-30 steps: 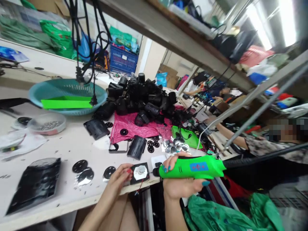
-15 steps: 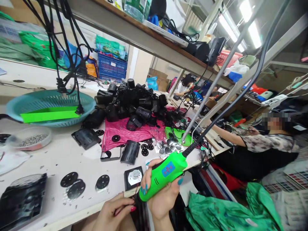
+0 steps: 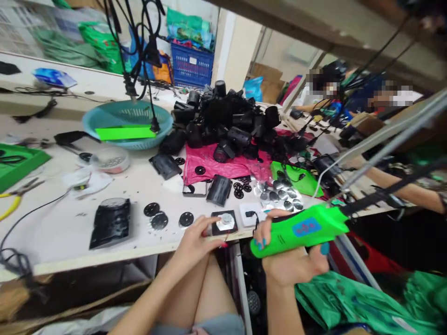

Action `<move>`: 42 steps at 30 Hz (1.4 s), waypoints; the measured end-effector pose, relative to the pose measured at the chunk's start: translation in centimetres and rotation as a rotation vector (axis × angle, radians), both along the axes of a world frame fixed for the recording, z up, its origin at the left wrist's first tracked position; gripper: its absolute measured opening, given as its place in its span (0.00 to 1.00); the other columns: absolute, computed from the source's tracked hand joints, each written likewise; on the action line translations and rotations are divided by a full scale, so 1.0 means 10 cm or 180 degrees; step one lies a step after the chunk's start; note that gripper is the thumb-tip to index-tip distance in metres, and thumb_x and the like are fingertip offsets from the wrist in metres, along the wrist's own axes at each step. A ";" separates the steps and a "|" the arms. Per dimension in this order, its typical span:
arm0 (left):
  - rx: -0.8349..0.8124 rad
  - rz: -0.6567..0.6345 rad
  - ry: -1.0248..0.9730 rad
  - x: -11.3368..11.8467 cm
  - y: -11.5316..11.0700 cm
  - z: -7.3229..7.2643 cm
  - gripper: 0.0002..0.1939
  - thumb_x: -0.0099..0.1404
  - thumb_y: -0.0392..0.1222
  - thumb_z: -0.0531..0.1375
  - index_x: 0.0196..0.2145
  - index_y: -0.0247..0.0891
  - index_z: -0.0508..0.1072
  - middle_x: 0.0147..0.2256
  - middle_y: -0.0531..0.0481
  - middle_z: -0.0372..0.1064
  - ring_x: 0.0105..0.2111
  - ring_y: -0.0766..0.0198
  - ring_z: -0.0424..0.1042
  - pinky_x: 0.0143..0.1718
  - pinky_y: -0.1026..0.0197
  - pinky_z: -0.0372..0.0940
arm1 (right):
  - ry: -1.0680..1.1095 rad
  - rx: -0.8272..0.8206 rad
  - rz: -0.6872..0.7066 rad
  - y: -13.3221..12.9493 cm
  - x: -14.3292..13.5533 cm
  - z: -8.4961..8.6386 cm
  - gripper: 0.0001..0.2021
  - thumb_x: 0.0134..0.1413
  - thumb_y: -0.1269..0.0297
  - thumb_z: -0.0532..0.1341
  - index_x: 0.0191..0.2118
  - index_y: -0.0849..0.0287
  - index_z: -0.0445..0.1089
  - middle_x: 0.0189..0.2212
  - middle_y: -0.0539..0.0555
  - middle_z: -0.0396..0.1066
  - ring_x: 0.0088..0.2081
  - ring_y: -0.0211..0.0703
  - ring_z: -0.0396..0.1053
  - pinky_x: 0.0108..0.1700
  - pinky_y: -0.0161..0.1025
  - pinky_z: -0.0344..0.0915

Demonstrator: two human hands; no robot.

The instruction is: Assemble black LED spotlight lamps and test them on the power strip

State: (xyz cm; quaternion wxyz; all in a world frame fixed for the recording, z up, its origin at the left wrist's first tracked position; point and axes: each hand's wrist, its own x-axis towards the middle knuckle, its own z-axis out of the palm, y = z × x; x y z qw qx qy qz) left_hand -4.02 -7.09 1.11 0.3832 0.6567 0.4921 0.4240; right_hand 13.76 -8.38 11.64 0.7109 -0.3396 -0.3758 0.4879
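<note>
My right hand (image 3: 284,265) is wrapped around a bright green electric screwdriver (image 3: 300,230) with a blue label, held at the table's front edge. Its black cable runs off to the upper right. The screwdriver's tip is not visible. My left hand (image 3: 196,238) reaches to a square black part with a round white-silver motor (image 3: 226,219) on it. The index finger rests at the motor and the thumb is stretched apart, near thin red wires. Beside it lie a white square piece (image 3: 246,213) with a black plug and several round black discs (image 3: 186,219). An open black housing (image 3: 111,221) lies further left.
Black housings and cables (image 3: 223,114) are heaped behind, on pink plastic (image 3: 199,158). A blue basket (image 3: 104,116) and a bowl of screws (image 3: 111,160) stand left. Silver discs (image 3: 279,194) lie to the right. Cables hang overhead. A co-worker's arm (image 3: 401,184) is at right.
My right hand has lifted the screwdriver up and right, off the motor area. My left hand has moved from beside its tip to the motor part. The view has turned downward and left.
</note>
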 end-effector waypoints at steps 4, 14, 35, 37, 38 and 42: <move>0.0204 -0.0093 0.0396 -0.01 0.30 -0.05 0.26 0.56 0.49 0.70 0.52 0.43 0.75 0.33 0.53 0.63 0.33 0.62 0.66 0.37 0.60 0.64 | -0.0167 -0.0041 -0.0150 0.03 0.10 -0.03 0.33 0.40 0.31 0.54 0.36 0.58 0.70 0.15 0.47 0.62 0.16 0.38 0.56 0.19 0.35 0.53; 0.0188 -0.0554 0.0628 0.17 0.45 -0.23 0.15 0.69 0.42 0.58 0.52 0.41 0.73 0.35 0.50 0.66 0.38 0.59 0.70 0.42 0.59 0.66 | -0.0339 -0.0027 -0.0261 0.05 0.09 -0.10 0.34 0.43 0.29 0.53 0.38 0.58 0.70 0.15 0.46 0.63 0.16 0.38 0.57 0.20 0.36 0.55; 0.0832 -0.0620 0.1026 0.23 0.42 -0.27 0.14 0.71 0.40 0.54 0.53 0.40 0.67 0.51 0.41 0.70 0.51 0.52 0.69 0.51 0.49 0.65 | -0.0321 -0.0033 -0.0220 0.09 0.04 -0.10 0.35 0.43 0.27 0.52 0.36 0.57 0.70 0.14 0.46 0.62 0.15 0.38 0.57 0.19 0.36 0.55; 0.0861 -0.0603 0.0961 0.24 0.42 -0.28 0.14 0.71 0.40 0.54 0.53 0.39 0.67 0.51 0.40 0.71 0.51 0.51 0.69 0.51 0.48 0.65 | -0.0361 0.0006 -0.0219 0.09 0.05 -0.09 0.35 0.43 0.28 0.52 0.37 0.58 0.70 0.14 0.46 0.62 0.15 0.38 0.57 0.19 0.36 0.56; 0.0873 -0.0598 0.0929 0.24 0.42 -0.29 0.14 0.71 0.40 0.53 0.53 0.38 0.68 0.50 0.39 0.71 0.50 0.51 0.69 0.50 0.48 0.65 | -0.0371 0.0015 -0.0225 0.09 0.06 -0.08 0.35 0.43 0.28 0.52 0.37 0.58 0.70 0.14 0.46 0.62 0.15 0.38 0.57 0.19 0.36 0.55; 0.0911 -0.0626 0.0794 0.22 0.43 -0.30 0.15 0.72 0.40 0.53 0.53 0.38 0.68 0.49 0.40 0.73 0.48 0.51 0.70 0.49 0.48 0.65 | -0.0355 -0.0022 -0.0108 0.10 0.08 0.01 0.36 0.42 0.26 0.51 0.37 0.57 0.68 0.15 0.45 0.61 0.16 0.37 0.56 0.19 0.35 0.54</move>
